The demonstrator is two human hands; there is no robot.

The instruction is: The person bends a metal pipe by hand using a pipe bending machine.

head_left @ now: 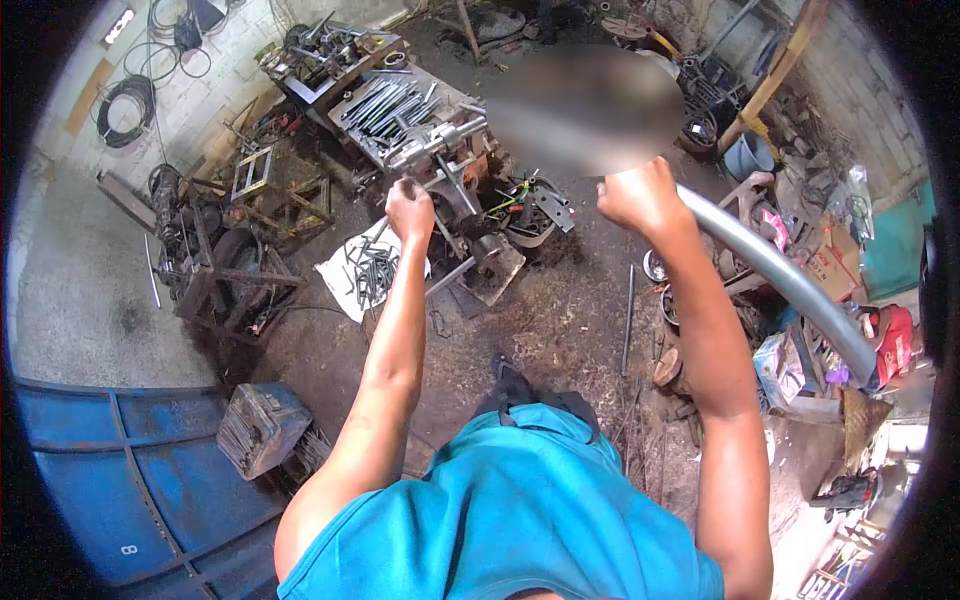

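Observation:
My left hand [410, 210] is closed beside a metal vise-like fixture [435, 145] at the bench's near end. Thin bars show next to its fist, but what it grips is hidden. A long, thick grey metal pipe [790, 275] runs from the blurred patch at the top centre down to the lower right. My right hand [640, 200] is closed around this pipe, with the forearm crossing over it. Many metal rods [385, 108] lie on the bench behind the fixture. Short dark metal pieces [372, 270] rest on a white sheet [335, 285] below my left hand.
Metal frames [235, 275] stand at the left, above a blue panel [70, 450]. A box of rods [260, 430] is at the lower left. A container of tools [530, 215] sits between my hands. At the right are a blue bucket [750, 157] and a cardboard box [835, 260].

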